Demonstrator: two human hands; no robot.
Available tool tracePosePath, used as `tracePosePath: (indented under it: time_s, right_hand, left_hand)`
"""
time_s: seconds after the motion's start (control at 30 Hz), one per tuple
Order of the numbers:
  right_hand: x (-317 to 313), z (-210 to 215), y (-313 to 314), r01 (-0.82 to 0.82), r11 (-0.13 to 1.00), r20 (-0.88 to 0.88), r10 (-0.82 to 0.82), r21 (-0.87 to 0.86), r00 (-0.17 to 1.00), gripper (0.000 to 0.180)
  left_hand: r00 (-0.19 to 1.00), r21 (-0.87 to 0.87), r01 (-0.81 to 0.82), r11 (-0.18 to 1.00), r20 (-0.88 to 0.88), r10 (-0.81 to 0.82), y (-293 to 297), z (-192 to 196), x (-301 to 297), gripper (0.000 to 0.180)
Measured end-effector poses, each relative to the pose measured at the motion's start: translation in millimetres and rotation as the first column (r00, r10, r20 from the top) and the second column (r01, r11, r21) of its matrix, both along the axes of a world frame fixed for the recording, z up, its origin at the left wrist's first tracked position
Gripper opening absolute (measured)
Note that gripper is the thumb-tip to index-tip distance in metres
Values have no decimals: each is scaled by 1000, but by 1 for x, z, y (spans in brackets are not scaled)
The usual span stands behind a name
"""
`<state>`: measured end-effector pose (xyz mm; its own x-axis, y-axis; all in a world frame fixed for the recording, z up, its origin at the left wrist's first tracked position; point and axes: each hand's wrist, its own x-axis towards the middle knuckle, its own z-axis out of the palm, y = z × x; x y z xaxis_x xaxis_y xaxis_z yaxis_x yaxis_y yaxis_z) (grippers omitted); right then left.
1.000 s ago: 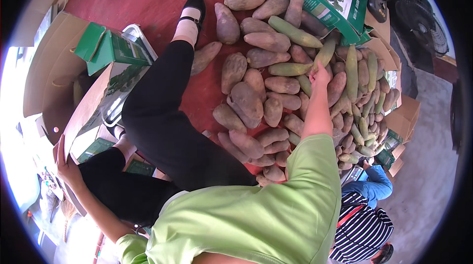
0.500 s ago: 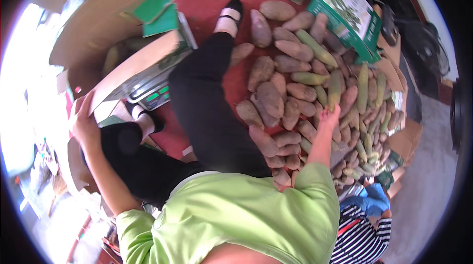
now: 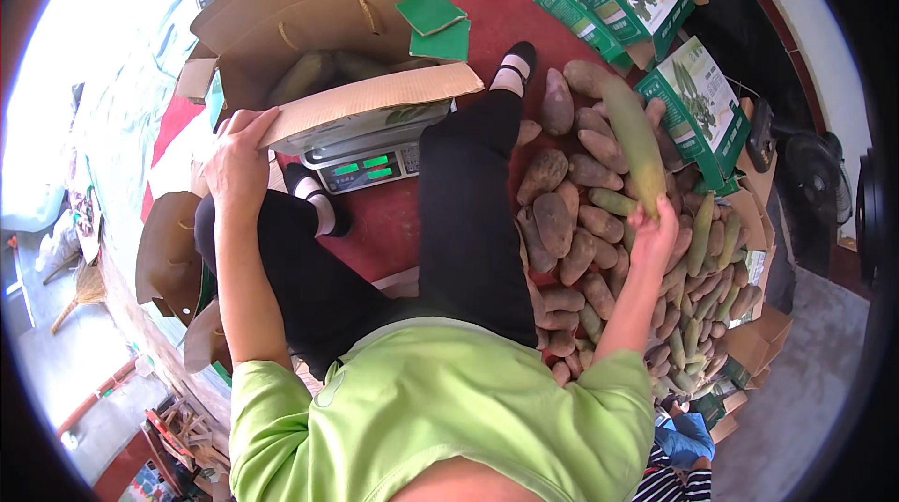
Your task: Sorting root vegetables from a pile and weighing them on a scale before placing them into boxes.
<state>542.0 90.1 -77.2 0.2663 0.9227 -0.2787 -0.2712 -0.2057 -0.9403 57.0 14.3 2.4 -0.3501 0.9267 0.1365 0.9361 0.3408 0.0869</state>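
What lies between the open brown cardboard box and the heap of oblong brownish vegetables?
The head view shows the person's right leg in black trousers, a black shoe and red floor.

A dark fan [image 3: 807, 179] stands far right — a straw broom [image 3: 87, 287] far left, a co-worker's blue sleeve [image 3: 686, 442] lower right.
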Motion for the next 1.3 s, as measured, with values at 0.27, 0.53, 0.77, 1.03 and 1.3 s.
tracePosePath:
  time_s: [0.27,0.53,0.77,1.03,1.3]
  right_hand:
    - [-137,103,94,-516,807,46,526,287,849,26]
    - [-295,140,116,-631,731,849,139,259,509,24]
    - [-275,69,83,-618,547,776,-96,565,624,26]
    - [-104,-36,49,-218,934,580,15,281,814,15]
    - [46,-165,-35,60,976,786,134,-212,603,16]
  left_hand:
    - [999,-28,41,999,8,-41,3,0,-5,41]
    - [997,-15,68,998,47,-68,1,-8,-13,41]
    - [987,7,127,992,102,-127,8,-19,-12,39]
    - [947,62,275,959,155,-282,4,-24,-34,37]
    - [947,48,261,964,179,-265,2,-32,-46,33]
